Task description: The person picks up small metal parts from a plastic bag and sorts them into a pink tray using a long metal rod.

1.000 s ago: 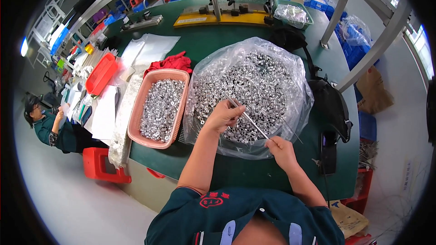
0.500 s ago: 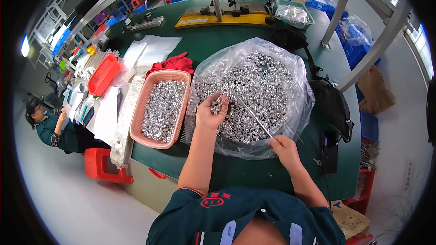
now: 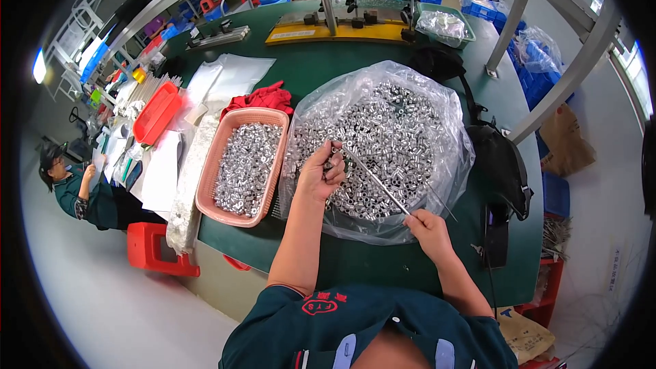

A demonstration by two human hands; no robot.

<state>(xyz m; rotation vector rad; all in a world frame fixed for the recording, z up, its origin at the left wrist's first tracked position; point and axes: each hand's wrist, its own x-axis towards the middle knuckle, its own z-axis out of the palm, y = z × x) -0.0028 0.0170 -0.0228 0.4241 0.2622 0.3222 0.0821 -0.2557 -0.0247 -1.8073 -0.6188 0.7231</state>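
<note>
So, the right hand [image 3: 428, 231] has its fingers clamped on the near end of a long, straight, thin silver metal rod [image 3: 381, 186], which slants up and left over a big heap of short, shiny silver metal tubes [image 3: 391, 123]. Those are little hollow cylinders, bright with dark open ends, lying every which way in a clear, crinkly plastic bag [image 3: 456, 130] spread open on the dark green tabletop [image 3: 369, 263]. The left hand [image 3: 319, 174] is just by the rod's far tip, fingers curled in around a few tubes, too small to count. Left of the bag there's a pink oblong plastic basket [image 3: 229, 216] of similar silver bits, with a bunched red cloth [image 3: 265, 98] behind it
</note>
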